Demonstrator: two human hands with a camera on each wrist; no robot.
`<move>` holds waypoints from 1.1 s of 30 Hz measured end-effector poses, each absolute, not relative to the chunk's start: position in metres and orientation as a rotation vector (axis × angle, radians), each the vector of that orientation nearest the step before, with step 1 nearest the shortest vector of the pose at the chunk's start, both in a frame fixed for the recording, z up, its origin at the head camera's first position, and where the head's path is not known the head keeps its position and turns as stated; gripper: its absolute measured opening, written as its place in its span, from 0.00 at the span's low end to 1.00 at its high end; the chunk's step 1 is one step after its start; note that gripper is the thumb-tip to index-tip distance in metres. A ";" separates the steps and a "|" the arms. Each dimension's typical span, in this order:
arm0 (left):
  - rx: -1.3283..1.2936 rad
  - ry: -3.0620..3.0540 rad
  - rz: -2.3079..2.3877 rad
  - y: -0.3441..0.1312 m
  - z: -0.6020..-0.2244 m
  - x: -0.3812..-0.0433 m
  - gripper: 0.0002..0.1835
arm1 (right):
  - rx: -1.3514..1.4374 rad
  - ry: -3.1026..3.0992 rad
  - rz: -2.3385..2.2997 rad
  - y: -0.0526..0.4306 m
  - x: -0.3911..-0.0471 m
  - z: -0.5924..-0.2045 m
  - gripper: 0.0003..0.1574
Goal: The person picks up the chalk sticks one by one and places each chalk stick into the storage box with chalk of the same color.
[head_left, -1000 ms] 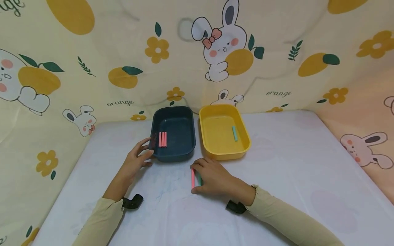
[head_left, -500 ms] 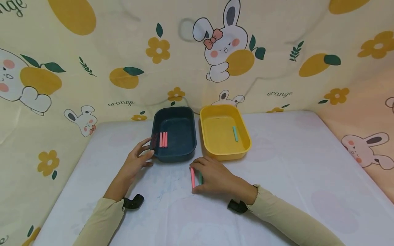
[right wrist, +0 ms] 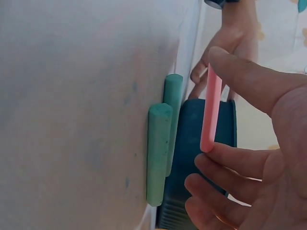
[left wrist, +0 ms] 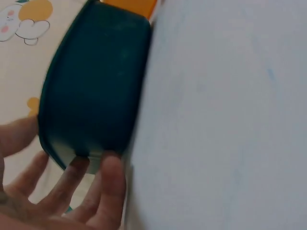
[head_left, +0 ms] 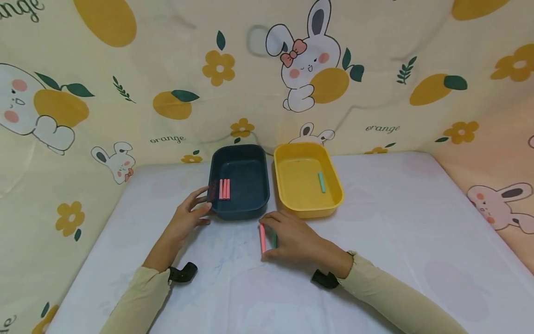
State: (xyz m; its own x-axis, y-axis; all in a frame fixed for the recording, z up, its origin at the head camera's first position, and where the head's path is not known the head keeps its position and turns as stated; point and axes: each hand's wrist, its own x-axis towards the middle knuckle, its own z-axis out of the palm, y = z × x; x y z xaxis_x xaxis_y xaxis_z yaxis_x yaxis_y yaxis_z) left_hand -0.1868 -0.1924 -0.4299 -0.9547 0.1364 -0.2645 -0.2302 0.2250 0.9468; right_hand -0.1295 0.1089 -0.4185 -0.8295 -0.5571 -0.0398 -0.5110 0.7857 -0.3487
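My right hand (head_left: 297, 237) pinches a pink chalk stick (right wrist: 211, 110) by its two ends, thumb at one and a fingertip at the other. In the right wrist view two green chalk sticks (right wrist: 158, 155) lie side by side on the table close to this hand; the head view shows just part of one, under the fingers. Spread fingers of my left hand (head_left: 183, 222) touch the left end of the dark blue tray (head_left: 239, 215), which contains several pink chalk sticks (head_left: 224, 189). To its right, a yellow tray (head_left: 310, 213) has one light green chalk stick (head_left: 321, 182) inside.
A whitish cloth (head_left: 396, 232) covers the table, with faint blue marks in front of the blue tray. Behind the trays rises a cream backdrop (head_left: 254, 93) printed with rabbits and oranges. Each wrist wears a small black camera (head_left: 183, 272).
The pink chalk stick in my right hand has risen slightly, and the gap between it and the green chalk looks wider. My left hand stays at the blue tray. The head view has shifted slightly.
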 end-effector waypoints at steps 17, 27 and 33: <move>-0.127 2.257 1.835 -0.187 -0.425 -0.185 0.30 | -0.917 2.842 -0.551 0.112 -0.131 -0.413 0.52; -0.136 2.255 1.827 -0.186 -0.424 -0.185 0.30 | -0.921 2.847 -0.564 0.114 -0.131 -0.412 0.53; -0.116 2.266 1.845 -0.188 -0.427 -0.183 0.30 | -0.961 2.859 -0.540 0.113 -0.133 -0.414 0.52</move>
State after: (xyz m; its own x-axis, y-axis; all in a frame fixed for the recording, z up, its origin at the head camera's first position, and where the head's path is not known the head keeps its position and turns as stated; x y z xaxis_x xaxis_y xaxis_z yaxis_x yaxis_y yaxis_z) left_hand -0.1832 -0.1879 -0.4274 -0.9734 0.0753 -0.2164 -0.1966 0.2103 0.9577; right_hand -0.1331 0.1131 -0.4141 -0.8006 -0.5979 0.0382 -0.5707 0.7416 -0.3526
